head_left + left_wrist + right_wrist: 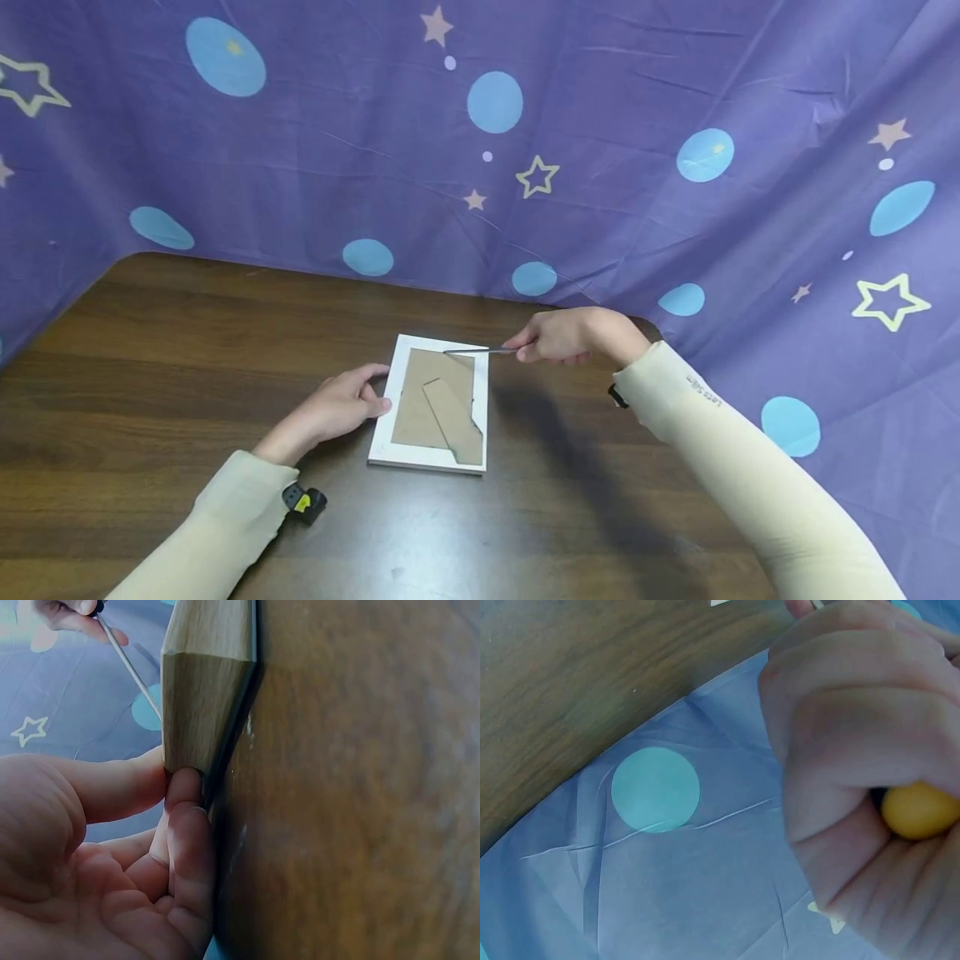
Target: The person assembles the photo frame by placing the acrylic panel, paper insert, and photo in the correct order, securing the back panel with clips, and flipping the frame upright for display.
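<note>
I see the picture frame [416, 408] lying near the middle of the head view, back side up on the brown wooden table [225, 375]. Its border is white, and around it I make out a brown backing board [442, 367] with a stand leg [452, 421] slanting across it towards 5 o'clock; whether that leg lies fully flat I can't tell. The left wrist view shows me the frame's pale wood-grain side.

At the frame's 9 o'clock, the person's left hand [341, 406] pinches the edge, thumb and fingers meeting at a corner in the left wrist view. At 2 o'clock, the right hand [555, 335] has its fingers curled tightly round a screwdriver [491, 350]; from the right wrist I see its rounded yellow handle end. The metal shaft points to 9 o'clock and crosses the white border, its tip at the board's 12 o'clock edge. I can't tell how firmly it touches there.

A black wrist camera [303, 502] sits at the left cuff. Past the table, towards 12 o'clock, hangs a purple cloth [375, 150] with blue dots and stars.
</note>
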`<state>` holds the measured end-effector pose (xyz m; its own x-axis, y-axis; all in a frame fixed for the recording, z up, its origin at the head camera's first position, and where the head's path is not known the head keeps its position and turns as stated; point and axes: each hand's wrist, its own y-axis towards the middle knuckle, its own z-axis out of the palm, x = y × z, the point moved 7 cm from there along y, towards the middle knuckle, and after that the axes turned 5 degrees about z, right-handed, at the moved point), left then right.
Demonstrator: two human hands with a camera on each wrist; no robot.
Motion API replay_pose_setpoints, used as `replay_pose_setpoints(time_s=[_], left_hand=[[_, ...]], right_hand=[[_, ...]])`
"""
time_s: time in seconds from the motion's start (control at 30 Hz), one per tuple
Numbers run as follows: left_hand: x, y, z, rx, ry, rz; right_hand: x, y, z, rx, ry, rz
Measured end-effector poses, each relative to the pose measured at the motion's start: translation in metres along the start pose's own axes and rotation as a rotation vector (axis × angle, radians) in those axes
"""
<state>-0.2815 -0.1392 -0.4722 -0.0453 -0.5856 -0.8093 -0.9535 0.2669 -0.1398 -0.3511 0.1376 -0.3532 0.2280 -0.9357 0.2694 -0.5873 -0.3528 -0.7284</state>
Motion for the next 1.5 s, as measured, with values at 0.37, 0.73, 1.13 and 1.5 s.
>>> replay_pose_setpoints(time_s=[0.37,0.73,1.13,1.5], left_hand=[[-0.007,-0.004,-0.008,-0.005,0.027,0.049],[-0.001,-0.004,-0.009,-0.003,0.019,0.01],[-0.004,-0.007,-0.006,-0.015,-0.001,0.049],[-0.006,-0.006,-0.004,-0.011,0.005,0.046]], right_hand=[[0.02,-0.008,0.013,-0.214,-0.243,-0.105],[0.031,-0.008,0.025,-0.275,-0.294,-0.109],[0.055,-0.011,0.049,-0.477,-0.394,-0.01],[0.029,-0.007,0.042,-0.253,0.114,-0.011]])
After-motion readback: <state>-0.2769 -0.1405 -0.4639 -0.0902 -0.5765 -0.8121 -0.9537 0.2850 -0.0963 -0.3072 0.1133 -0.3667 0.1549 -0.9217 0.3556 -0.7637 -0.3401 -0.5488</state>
